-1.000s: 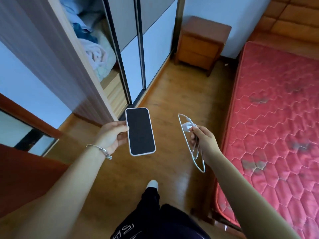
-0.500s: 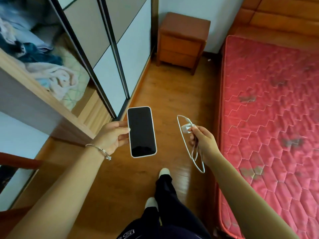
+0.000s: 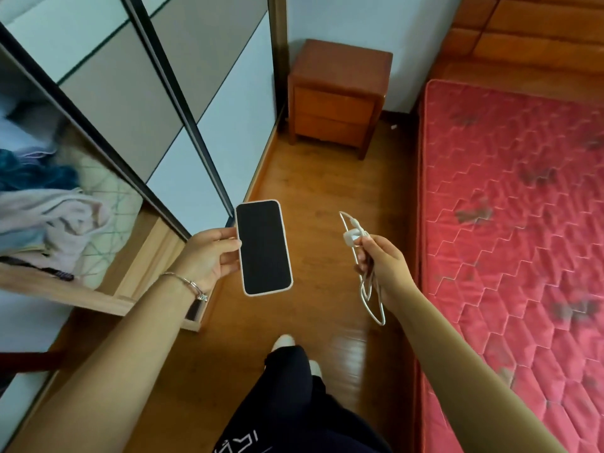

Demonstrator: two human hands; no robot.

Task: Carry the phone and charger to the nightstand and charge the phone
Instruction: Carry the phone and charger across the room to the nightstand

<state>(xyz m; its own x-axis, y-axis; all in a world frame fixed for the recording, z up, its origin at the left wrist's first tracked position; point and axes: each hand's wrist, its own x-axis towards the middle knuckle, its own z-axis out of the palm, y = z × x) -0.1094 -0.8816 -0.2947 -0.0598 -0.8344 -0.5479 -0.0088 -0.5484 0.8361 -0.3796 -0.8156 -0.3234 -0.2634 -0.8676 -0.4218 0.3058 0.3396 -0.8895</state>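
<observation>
Over wooden floor, left hand [image 3: 209,256] grips phone [image 3: 263,247]; right hand [image 3: 385,263] clutches charger [image 3: 351,237].

Dark-screened phone [image 3: 263,247] held flat, white coiled charger [image 3: 354,238] dangling, wooden nightstand [image 3: 340,93] ahead

Left hand [image 3: 209,256] grips the phone [image 3: 263,247] — right hand [image 3: 385,266] clutches the charger [image 3: 354,238]; nightstand [image 3: 338,96] ahead.

Floor [image 3: 313,197]: wooden boards under my feet.
Nightstand [image 3: 340,93]: stands on it, against the wall.
Shelf [image 3: 65,289]: holds my crumpled clothes [image 3: 52,220].
</observation>
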